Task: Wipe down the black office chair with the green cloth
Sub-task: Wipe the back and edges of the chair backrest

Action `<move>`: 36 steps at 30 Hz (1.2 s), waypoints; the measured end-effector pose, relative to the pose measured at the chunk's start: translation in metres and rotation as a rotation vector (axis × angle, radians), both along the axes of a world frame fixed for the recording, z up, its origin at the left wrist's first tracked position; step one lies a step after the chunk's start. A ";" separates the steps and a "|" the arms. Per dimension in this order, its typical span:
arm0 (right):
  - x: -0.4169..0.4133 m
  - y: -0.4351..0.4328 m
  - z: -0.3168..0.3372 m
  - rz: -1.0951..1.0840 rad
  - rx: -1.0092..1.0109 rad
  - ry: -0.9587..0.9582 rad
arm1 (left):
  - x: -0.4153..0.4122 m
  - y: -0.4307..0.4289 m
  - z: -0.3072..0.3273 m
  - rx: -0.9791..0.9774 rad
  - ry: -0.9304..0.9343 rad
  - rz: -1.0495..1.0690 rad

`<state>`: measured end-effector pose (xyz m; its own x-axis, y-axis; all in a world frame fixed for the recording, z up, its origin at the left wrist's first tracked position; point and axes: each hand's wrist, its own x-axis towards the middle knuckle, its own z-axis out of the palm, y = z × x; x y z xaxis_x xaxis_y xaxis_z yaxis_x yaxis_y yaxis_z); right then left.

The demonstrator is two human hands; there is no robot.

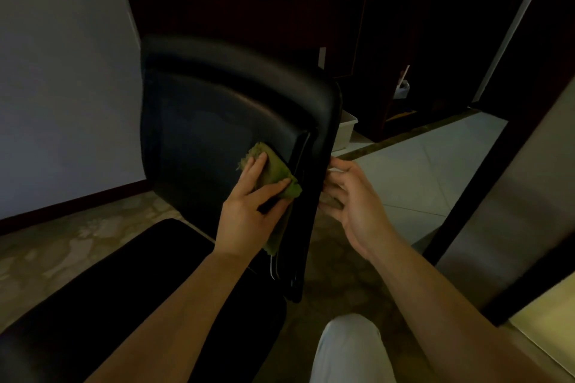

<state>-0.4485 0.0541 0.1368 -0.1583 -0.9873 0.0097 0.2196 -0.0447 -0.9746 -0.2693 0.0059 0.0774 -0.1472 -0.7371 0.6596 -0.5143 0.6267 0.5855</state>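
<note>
The black office chair (217,109) fills the middle of the view, its backrest upright and its seat low at the left. My left hand (249,208) presses the folded green cloth (277,169) flat against the front of the backrest, near its right edge, fingers straight over the cloth. A loose end of the cloth hangs down below my palm. My right hand (351,196) is at the backrest's right side edge, fingers loosely curled and touching the rim from behind.
A pale wall stands at the left, a dark desk and shelf behind the chair. A white bin (343,130) sits on the floor at the right of the backrest. A dark door frame (466,196) and a pale panel stand at the right. My knee (348,348) is below.
</note>
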 end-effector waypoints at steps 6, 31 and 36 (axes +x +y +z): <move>0.000 0.003 0.002 0.034 0.000 -0.003 | 0.010 0.008 -0.013 0.044 -0.027 0.009; 0.005 0.041 -0.023 0.022 -0.099 0.055 | 0.009 0.043 -0.035 0.016 0.064 0.025; 0.003 0.046 -0.038 0.077 -0.069 0.095 | 0.014 0.053 -0.040 0.182 0.164 -0.004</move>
<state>-0.4454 0.0997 0.0990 -0.0772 -0.9930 0.0895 0.1314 -0.0992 -0.9864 -0.2557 0.0590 0.0372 -0.0518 -0.8458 0.5310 -0.4008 0.5046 0.7647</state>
